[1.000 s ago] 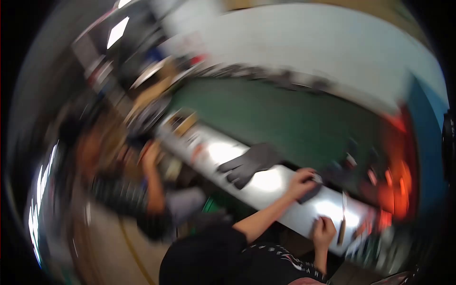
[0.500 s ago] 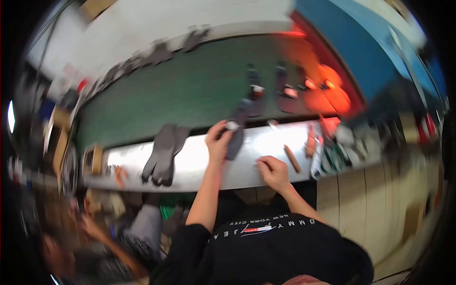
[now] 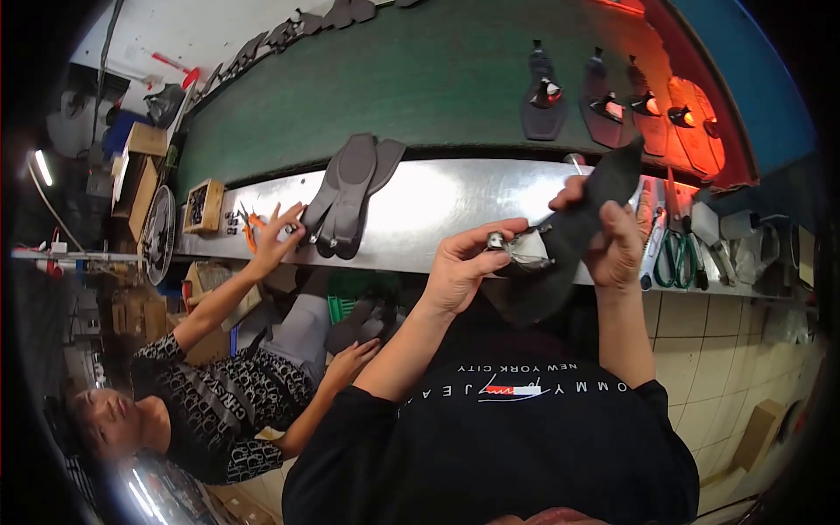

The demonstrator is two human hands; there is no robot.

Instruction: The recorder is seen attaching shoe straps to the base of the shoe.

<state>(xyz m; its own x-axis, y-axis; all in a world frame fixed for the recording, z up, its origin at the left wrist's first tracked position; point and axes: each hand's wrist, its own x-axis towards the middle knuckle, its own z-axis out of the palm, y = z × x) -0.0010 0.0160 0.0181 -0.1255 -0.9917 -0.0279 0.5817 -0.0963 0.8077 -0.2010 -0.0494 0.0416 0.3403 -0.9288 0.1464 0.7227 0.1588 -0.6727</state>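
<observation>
A dark grey sandal sole (image 3: 560,276) is held tilted in front of my chest, over the near edge of the metal ledge. My left hand (image 3: 457,273) pinches a small shiny metallic piece (image 3: 496,239) between thumb and fingers. Beside that piece, a white patch (image 3: 530,248) shows at the sole's left side; how they join is hard to make out. My right hand (image 3: 618,252) is closed around the sole from the right, its fingers partly hidden behind it.
Similar soles (image 3: 542,109) lie on the green belt (image 3: 350,96), some under red light. Stacked soles (image 3: 346,197) rest on the metal ledge (image 3: 455,192). Scissors (image 3: 674,258) lie at right. At left, a co-worker's hand (image 3: 278,241) reaches onto the ledge near orange-handled pliers (image 3: 252,229).
The sole has come nearer my chest and to the right. My right hand, closed and apart from it before, now grips it too. A co-worker's hand has come onto the ledge.
</observation>
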